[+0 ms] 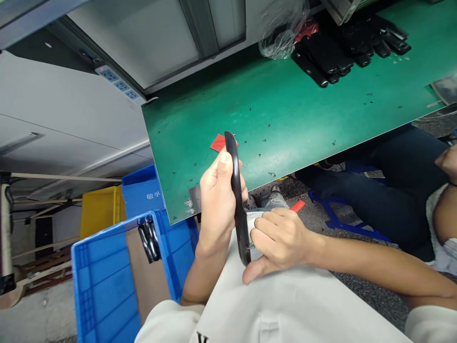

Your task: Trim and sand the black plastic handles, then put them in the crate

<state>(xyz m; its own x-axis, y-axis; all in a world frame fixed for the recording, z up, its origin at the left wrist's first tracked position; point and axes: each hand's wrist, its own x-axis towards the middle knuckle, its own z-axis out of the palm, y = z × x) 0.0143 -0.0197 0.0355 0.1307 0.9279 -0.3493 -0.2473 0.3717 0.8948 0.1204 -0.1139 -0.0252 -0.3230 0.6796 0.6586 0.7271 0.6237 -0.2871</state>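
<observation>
My left hand [217,195] is closed around the middle of a long, curved, glossy black part [236,186], which looks like a moulded plastic handle. It is held upright in front of my body, just off the table edge. At the part's lower end is my right hand [280,238], fingers curled and thumb stretched along the tip. From the back of that fist sticks out the end of a slim red tool [297,206]; its working end is hidden by my fingers. A red piece [218,143] lies on the table behind the black part's top.
The green table [303,114] carries black moulded parts [323,55] and a clear plastic bag [282,33]. Lower left stands a blue crate [107,286] with several black parts [150,240] inside. A power strip [119,85] is on the left. Another person's legs [389,186] are at right.
</observation>
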